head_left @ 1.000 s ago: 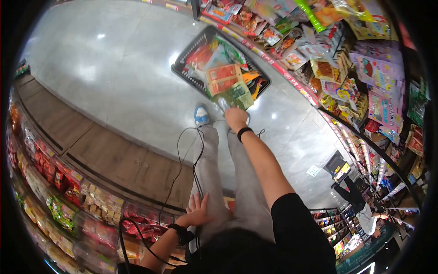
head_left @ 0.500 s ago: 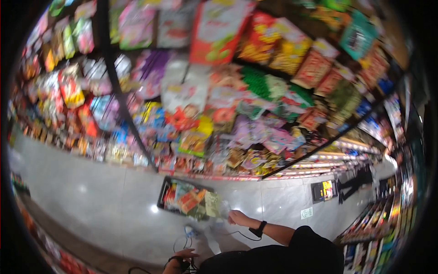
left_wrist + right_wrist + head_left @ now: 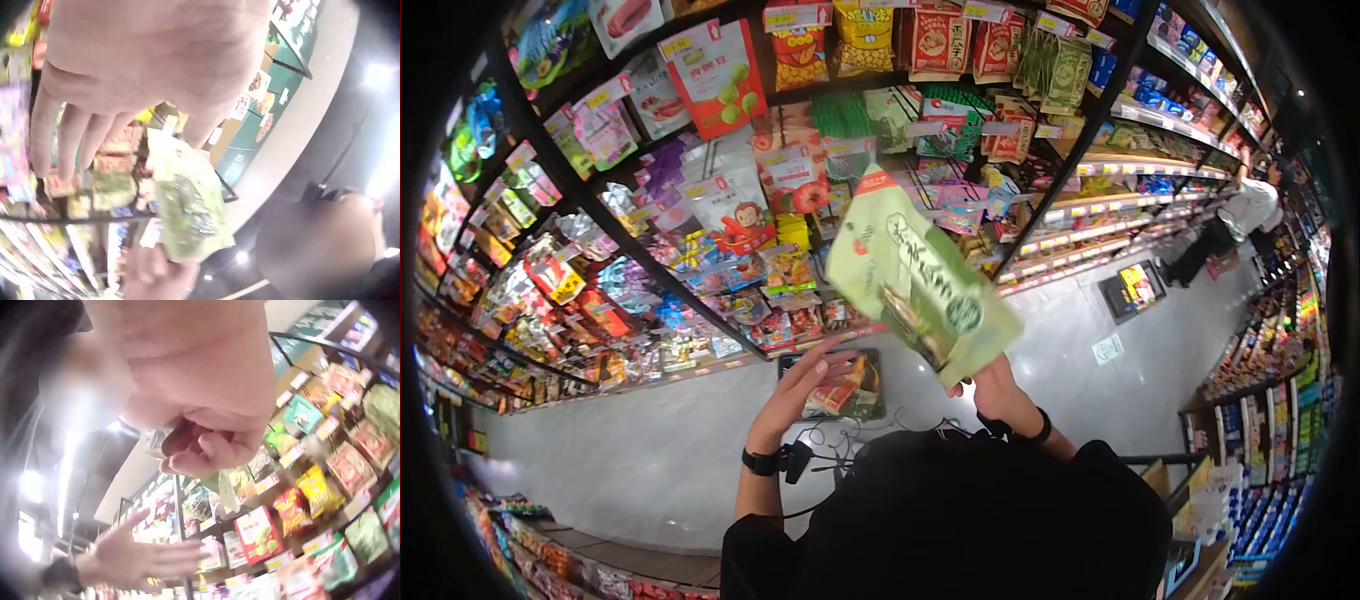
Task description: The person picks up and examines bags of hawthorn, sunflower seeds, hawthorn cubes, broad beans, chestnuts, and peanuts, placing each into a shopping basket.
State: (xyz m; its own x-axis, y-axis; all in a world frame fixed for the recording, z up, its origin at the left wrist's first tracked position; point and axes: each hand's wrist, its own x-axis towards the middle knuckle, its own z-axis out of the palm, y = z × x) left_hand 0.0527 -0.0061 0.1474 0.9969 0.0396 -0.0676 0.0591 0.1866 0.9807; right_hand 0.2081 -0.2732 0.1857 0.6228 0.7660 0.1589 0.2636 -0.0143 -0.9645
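Note:
A pale green snack pouch (image 3: pixel 920 280) with dark lettering and a food picture hangs tilted in front of the shelves in the head view. My right hand (image 3: pixel 1005 400) grips it by its bottom edge, fingers curled. In the right wrist view that hand (image 3: pixel 200 381) hides most of the pouch. To the pouch's left, apart from it, my left hand (image 3: pixel 790 405) is raised with straight, spread fingers and holds nothing. The left wrist view shows the pouch (image 3: pixel 190 200) beyond the left palm (image 3: pixel 150 50). Below, a black shopping basket (image 3: pixel 883 383) with several packets stands on the floor, partly behind the left hand.
Shelves with hanging snack bags, among them a red and white pouch (image 3: pixel 715 80), rise in front. Black shelf posts (image 3: pixel 650 255) cross the view. Thin black cables (image 3: pixel 835 455) hang before my body. Another person (image 3: pixel 1235 215) stands farther along the aisle at right.
The right hand has come up from low over the basket, bringing the green pouch up before the shelves. The left hand has lifted from beside the leg. The head view has tilted up toward the shelves.

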